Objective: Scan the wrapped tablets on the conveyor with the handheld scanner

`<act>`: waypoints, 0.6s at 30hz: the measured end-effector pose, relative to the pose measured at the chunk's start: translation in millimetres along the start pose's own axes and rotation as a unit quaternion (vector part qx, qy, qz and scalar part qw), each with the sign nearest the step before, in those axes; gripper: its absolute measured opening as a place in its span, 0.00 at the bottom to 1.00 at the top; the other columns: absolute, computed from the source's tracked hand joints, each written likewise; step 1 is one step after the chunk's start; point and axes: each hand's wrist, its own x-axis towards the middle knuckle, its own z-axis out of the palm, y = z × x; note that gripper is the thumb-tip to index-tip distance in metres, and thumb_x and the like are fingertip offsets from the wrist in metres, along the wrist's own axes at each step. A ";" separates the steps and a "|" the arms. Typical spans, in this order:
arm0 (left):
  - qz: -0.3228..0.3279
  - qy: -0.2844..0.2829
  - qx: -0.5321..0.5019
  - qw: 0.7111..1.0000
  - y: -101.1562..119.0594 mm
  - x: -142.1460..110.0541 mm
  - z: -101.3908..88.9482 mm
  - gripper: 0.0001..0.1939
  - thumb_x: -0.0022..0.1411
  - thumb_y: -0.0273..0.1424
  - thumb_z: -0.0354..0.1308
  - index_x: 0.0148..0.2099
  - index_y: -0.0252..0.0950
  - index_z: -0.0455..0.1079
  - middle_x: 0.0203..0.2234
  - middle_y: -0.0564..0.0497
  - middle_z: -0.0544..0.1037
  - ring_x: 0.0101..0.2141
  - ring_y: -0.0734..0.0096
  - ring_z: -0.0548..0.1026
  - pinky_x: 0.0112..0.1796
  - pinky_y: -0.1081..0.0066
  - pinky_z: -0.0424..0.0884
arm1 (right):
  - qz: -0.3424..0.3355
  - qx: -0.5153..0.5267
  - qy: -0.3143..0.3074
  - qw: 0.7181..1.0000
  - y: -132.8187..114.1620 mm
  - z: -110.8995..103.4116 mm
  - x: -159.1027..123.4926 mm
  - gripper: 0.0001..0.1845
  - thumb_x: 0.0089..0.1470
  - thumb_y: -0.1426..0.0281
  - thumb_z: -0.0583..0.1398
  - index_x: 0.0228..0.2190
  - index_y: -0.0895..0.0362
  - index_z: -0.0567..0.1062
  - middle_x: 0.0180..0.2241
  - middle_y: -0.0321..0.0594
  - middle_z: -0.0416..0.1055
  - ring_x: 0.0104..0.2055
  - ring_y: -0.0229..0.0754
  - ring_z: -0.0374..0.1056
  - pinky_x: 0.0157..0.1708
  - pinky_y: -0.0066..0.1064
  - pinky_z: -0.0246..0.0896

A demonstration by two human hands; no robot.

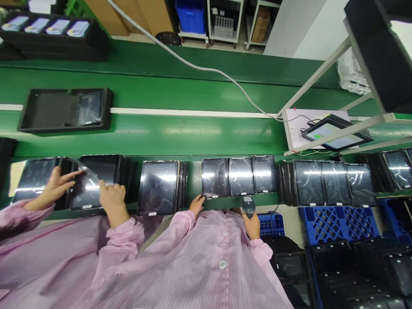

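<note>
Three dark tablets in clear film lie side by side before me: the left tablet (215,177), the middle tablet (241,176) and the right tablet (264,174). Each has a small white label on its lower edge. My left hand (196,206) grips the lower left corner of the left tablet, with its fingers partly hidden. A barcode scanner (248,205) is in my right hand (252,225), whose fingers wrap round the handle. The scanner's head is just below the label edges of the middle and right tablets.
On the left, a co-worker's hands (112,199) lift film from a tablet. Tablet stacks (158,186) flank my row. A black foam tray (45,109) sits on the green bench. A metal frame (317,77) stands right, by a lit screen (337,131). Blue pallets (337,223) lie below.
</note>
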 end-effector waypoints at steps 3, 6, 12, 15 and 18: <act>0.002 0.004 -0.001 1.000 -0.2 1.7 0.6 0.25 0.70 0.35 0.58 0.67 0.41 0.66 0.65 0.38 0.71 0.61 0.55 0.73 0.50 0.62 0.75 | 0.006 0.003 -0.005 1.000 0.5 -0.4 0.2 0.23 0.44 0.53 0.59 0.35 0.56 0.78 0.31 0.48 0.80 0.36 0.56 0.75 0.37 0.38 0.64; 0.004 0.007 -0.004 1.000 -0.4 6.0 0.4 0.25 0.66 0.37 0.63 0.64 0.40 0.70 0.63 0.38 0.73 0.60 0.52 0.74 0.48 0.62 0.75 | 0.012 0.006 -0.006 1.000 1.0 -0.2 0.4 0.24 0.42 0.51 0.59 0.35 0.56 0.77 0.34 0.51 0.80 0.39 0.59 0.75 0.37 0.40 0.64; 0.014 0.014 0.001 1.000 -2.8 15.4 -3.1 0.23 0.67 0.39 0.64 0.61 0.37 0.72 0.60 0.40 0.75 0.57 0.54 0.75 0.52 0.54 0.75 | 0.001 0.035 -0.020 0.999 -17.6 2.8 -11.4 0.26 0.45 0.49 0.61 0.38 0.56 0.77 0.31 0.46 0.79 0.36 0.57 0.74 0.36 0.39 0.65; 0.027 0.016 0.010 0.999 -5.6 16.3 -7.4 0.21 0.71 0.41 0.61 0.60 0.36 0.71 0.57 0.42 0.75 0.53 0.56 0.76 0.53 0.51 0.76 | -0.047 0.095 -0.019 0.994 -43.6 12.1 -16.9 0.25 0.49 0.49 0.62 0.39 0.56 0.76 0.38 0.49 0.80 0.42 0.55 0.75 0.44 0.39 0.66; 0.043 0.032 0.018 0.998 -6.3 16.1 -13.4 0.19 0.71 0.40 0.61 0.59 0.38 0.71 0.57 0.43 0.74 0.52 0.58 0.76 0.52 0.54 0.76 | -0.072 0.121 -0.037 0.989 -65.9 35.4 -21.8 0.23 0.51 0.49 0.62 0.37 0.56 0.76 0.40 0.51 0.80 0.44 0.55 0.75 0.48 0.41 0.67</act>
